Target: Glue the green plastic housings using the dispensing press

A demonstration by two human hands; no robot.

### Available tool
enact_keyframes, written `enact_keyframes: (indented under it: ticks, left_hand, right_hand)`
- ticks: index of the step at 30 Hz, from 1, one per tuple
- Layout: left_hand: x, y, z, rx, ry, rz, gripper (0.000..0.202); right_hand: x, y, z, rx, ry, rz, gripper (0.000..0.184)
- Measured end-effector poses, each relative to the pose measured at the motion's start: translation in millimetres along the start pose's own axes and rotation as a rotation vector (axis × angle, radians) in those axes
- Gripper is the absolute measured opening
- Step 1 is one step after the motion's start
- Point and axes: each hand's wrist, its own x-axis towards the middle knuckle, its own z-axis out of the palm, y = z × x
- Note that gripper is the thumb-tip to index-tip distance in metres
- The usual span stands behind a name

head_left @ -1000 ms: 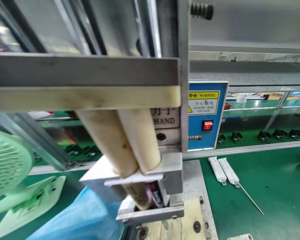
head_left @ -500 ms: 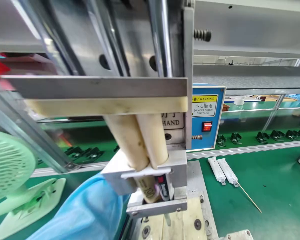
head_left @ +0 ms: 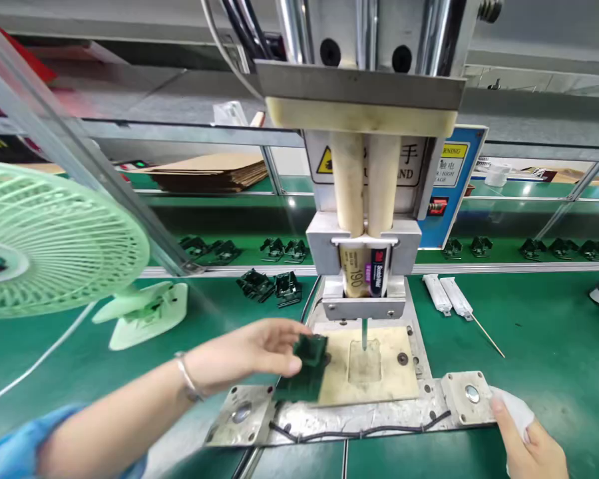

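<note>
My left hand [head_left: 262, 349] grips a dark green plastic part [head_left: 304, 376] between thumb and fingers, over the left side of the cream fixture plate [head_left: 389, 382]. That plate has a shallow squarish recess in its middle. Above the recess points the thin nozzle [head_left: 364, 332] of a glue dispensing press, whose two-barrel adhesive cartridge [head_left: 355, 269] stands upright in a metal holder [head_left: 322, 243]. At the lower right, my right hand [head_left: 534, 449] pinches a white wipe [head_left: 514, 412] beside the right button block [head_left: 472, 396]. The left button block [head_left: 242, 412] lies below my left forearm.
A green fan [head_left: 54, 246] stands at the left. Dark plastic parts [head_left: 272, 286] lie behind my left hand, with several more along the back shelf. Two white cartridges [head_left: 446, 296] and a thin wooden stick [head_left: 489, 336] lie right of the press. A blue control box [head_left: 449, 193] stands behind.
The view has swung left and back from the press. Both hands are now visible, the left with the plastic part and the right with the wipe; earlier only a blue sleeve showed.
</note>
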Motion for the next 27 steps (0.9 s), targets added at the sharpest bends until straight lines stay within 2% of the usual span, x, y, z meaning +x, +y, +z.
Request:
enact_keyframes:
  ticks: [3, 6, 9, 12, 15, 17, 20, 22, 24, 25, 27]
  left_hand:
    - [-2, -26, 44.5, -0.166, -0.149, -0.100, 0.059]
    - [13, -29, 70.4, -0.188, -0.179, -0.052, 0.065]
    - [32, -21, 76.3, -0.134, -0.164, 0.021, 0.070]
    - [44, -18, 77.1, -0.056, -0.131, 0.090, 0.073]
    - [48, -22, 81.8, 0.042, -0.067, 0.170, 0.071]
    - [47, -22, 84.8, 0.127, -0.051, 0.205, 0.067]
    - [39, -16, 79.0, 0.424, -0.023, 0.232, 0.069]
    - [29, -14, 64.9, 0.641, 0.053, 0.260, 0.084]
    - [14, -21, 44.6, 0.747, 0.169, 0.303, 0.098]
    - [6, -29, 33.8, 0.770, 0.237, 0.331, 0.095]
    - [-6, -50, 14.8, 0.787, 0.395, 0.384, 0.074]
  right_hand:
    - [10, 9, -2, -0.007, -0.065, 0.023, 0.057]
    - [16, 16, -2, 0.026, -0.079, 0.008, 0.063]
    - [14, 12, 0, 0.071, -0.096, 0.002, 0.066]
    - [6, 2, 5, 0.093, -0.047, -0.014, 0.064]
    - [-4, -6, 9, 0.113, 0.030, -0.041, 0.059]
    - [-7, -5, 10, 0.114, 0.034, -0.043, 0.058]
    - [-1, 5, 9, 0.104, -0.005, -0.024, 0.059]
    - [7, 14, 7, 0.110, -0.061, -0.001, 0.062]
    - [15, 20, 8, 0.131, -0.128, -0.002, 0.066]
    - [18, 21, 9, 0.146, -0.155, -0.021, 0.066]
    - [22, 18, 14, 0.165, -0.189, -0.079, 0.064]
